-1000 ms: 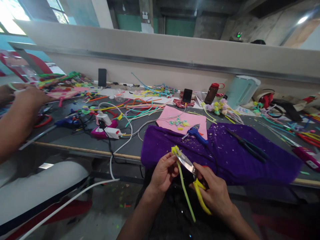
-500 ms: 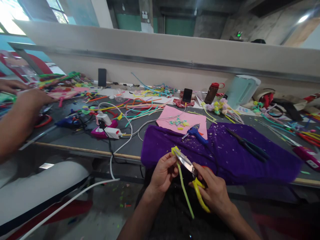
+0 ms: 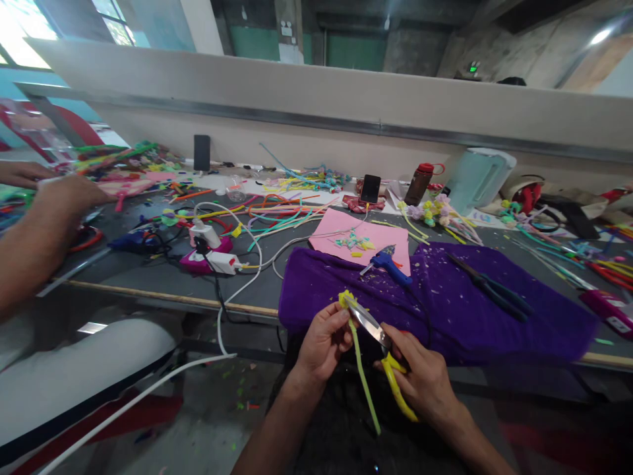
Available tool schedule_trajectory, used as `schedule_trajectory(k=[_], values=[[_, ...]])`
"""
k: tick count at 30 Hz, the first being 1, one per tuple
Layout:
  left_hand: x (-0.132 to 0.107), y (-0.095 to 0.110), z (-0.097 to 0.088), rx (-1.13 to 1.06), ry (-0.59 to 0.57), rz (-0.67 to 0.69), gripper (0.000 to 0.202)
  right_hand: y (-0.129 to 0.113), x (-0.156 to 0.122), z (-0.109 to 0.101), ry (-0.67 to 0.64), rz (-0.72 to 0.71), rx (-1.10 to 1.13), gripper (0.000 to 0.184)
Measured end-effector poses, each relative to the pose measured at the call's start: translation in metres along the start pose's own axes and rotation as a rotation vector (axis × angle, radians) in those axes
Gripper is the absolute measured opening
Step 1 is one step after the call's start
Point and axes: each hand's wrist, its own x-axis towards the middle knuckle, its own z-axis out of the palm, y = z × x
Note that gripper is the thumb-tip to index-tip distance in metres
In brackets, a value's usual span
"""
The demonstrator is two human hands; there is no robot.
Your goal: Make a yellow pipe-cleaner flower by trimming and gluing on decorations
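Between the fingertips of my left hand [image 3: 324, 340] is a pipe-cleaner flower [image 3: 346, 298] with a yellow head. Its pale green stem [image 3: 364, 382] hangs down below the hand. My right hand [image 3: 422, 369] is closed round the yellow handles of a pair of scissors [image 3: 366, 323]. The blade tips touch or nearly touch the flower head; the exact contact is too small to tell. Just beyond the hands, a purple cloth [image 3: 316, 284] covers the table edge. On it lie a blue glue gun [image 3: 393, 265] and dark-handled pliers [image 3: 494, 290].
Yellow and teal snippets lie on a pink sheet [image 3: 326, 231]. A power strip [image 3: 217, 262] with white cables sits left, one cable hanging over the edge. A propped phone [image 3: 370, 190], red-capped bottle [image 3: 418, 185] and pale jug [image 3: 484, 178] stand behind. Another person's arm [image 3: 44, 224] reaches in at left.
The scissors and both hands keep nearly the same place. The stem's lower end has swung slightly left. At the far left, the other person's hand has shifted a little.
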Motion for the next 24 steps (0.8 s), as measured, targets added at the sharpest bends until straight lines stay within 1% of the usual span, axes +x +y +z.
schedule_trajectory(k=[4,8,12,14,16,19,22,24], values=[[0.0,0.0,0.0,0.001,-0.003,0.007,0.017,0.002,-0.001,0.002,-0.002,-0.013,-0.011,0.049],[0.0,0.0,0.0,0.008,0.012,-0.001,0.018,0.005,-0.004,0.004,-0.018,0.004,-0.031,0.049],[-0.001,0.0,-0.001,0.017,0.015,0.004,0.016,0.005,-0.004,0.005,-0.016,0.004,0.021,0.049],[-0.001,0.0,-0.001,0.03,0.014,0.008,0.015,0.002,-0.004,0.002,0.017,0.058,0.066,0.047],[-0.001,0.001,-0.001,0.053,0.016,0.022,0.015,-0.001,-0.005,-0.004,0.05,0.148,0.118,0.047],[-0.001,0.002,0.0,0.103,0.03,0.063,0.014,-0.005,-0.005,-0.013,0.036,0.234,0.15,0.051],[-0.001,0.001,0.002,0.15,0.064,0.087,0.015,-0.008,-0.005,-0.017,-0.02,0.225,0.105,0.052],[-0.001,0.001,0.002,0.183,0.082,0.103,0.017,-0.01,-0.005,-0.015,-0.029,0.19,0.071,0.051]])
